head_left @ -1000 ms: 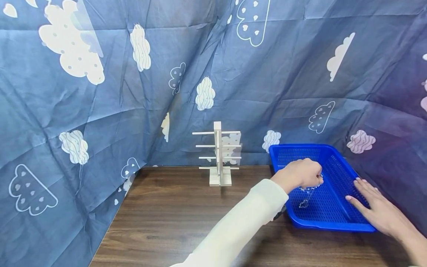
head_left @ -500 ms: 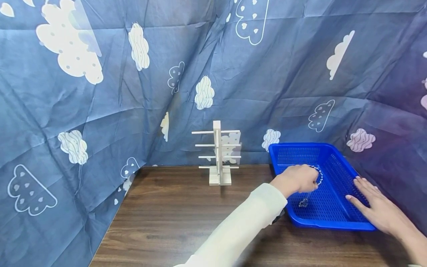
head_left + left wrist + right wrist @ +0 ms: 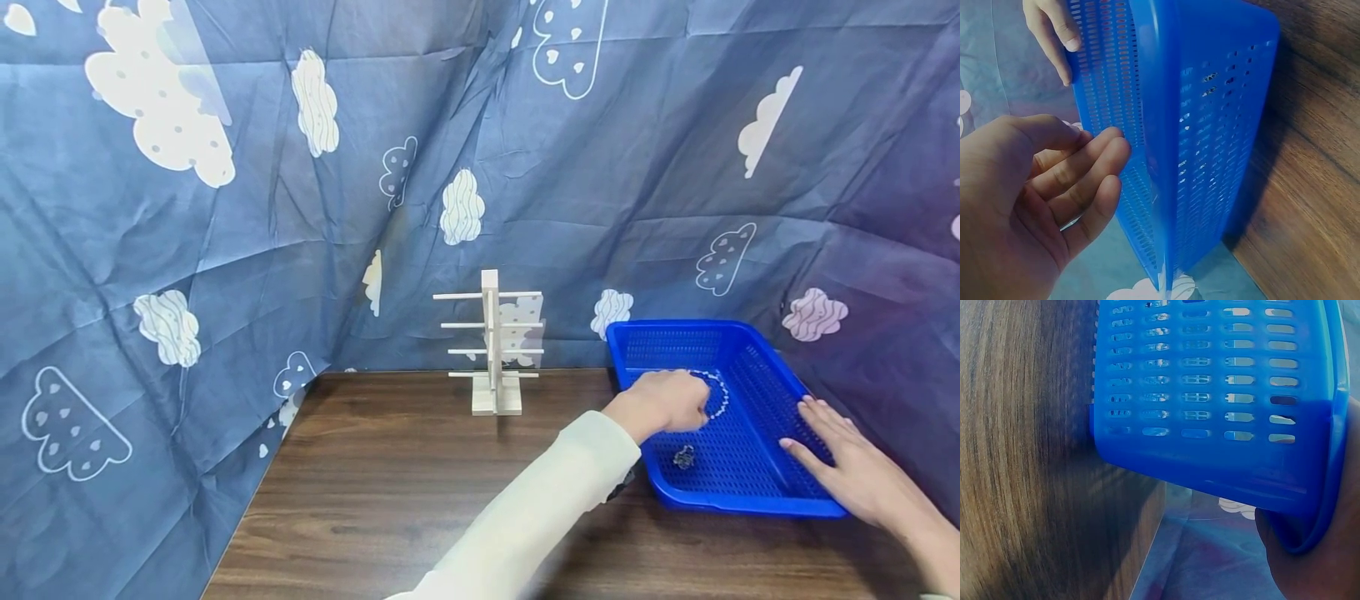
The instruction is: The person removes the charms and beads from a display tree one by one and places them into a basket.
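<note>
My left hand is inside the blue perforated plastic basket at the table's right. Its fingers are curled, and thumb and index finger meet in the left wrist view. A pale beaded strand arcs out from the fingertips in a loop; the pinched part is hidden. Below the hand, a small clear, dark-tinged clump lies on the basket floor. My right hand rests on the right rim with straight fingers, thumb apart. The right wrist view mostly shows the basket's outer wall.
A pale wooden stand with several horizontal pegs stands at the back middle of the brown wood-grain table. Blue cloth with white clouds hangs behind and at both sides. A dark object sits by the left cuff.
My left hand has drawn back slightly left and down. The beaded loop now shows beyond its fingertips, and the thin line toward the clump no longer shows. The right hand stays on the rim.
</note>
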`<state>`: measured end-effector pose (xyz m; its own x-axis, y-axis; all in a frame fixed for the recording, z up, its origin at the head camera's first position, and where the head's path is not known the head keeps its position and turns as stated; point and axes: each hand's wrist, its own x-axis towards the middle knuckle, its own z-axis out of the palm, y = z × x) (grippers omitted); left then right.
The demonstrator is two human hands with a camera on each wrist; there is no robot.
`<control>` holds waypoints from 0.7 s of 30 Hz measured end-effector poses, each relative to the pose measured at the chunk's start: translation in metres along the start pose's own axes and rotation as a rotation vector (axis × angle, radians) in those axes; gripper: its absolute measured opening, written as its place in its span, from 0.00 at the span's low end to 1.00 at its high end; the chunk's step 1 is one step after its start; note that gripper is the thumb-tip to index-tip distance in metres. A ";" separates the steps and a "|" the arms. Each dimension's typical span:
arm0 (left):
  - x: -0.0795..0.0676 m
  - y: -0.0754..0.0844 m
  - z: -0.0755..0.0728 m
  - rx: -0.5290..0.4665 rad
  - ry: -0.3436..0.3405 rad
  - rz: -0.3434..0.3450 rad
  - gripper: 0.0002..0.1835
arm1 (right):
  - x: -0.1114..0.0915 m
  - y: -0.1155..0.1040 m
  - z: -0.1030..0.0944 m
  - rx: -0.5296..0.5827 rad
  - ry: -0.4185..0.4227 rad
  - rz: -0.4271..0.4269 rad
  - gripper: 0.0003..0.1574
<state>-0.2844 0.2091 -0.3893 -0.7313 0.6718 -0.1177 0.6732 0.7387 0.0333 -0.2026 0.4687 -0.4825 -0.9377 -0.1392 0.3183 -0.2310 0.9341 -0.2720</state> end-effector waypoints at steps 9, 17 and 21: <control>-0.002 -0.003 -0.001 -0.020 0.028 0.012 0.18 | 0.000 0.000 0.002 -0.001 -0.020 0.016 0.50; -0.008 -0.011 -0.010 -0.047 0.035 0.040 0.17 | 0.000 -0.001 0.001 0.003 -0.022 0.017 0.50; -0.010 -0.017 -0.015 -0.043 0.057 0.053 0.19 | 0.000 -0.001 -0.001 0.006 -0.027 0.019 0.50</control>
<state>-0.2902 0.1903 -0.3734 -0.7004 0.7114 -0.0577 0.7069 0.7026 0.0808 -0.2020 0.4677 -0.4817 -0.9485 -0.1300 0.2888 -0.2144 0.9347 -0.2836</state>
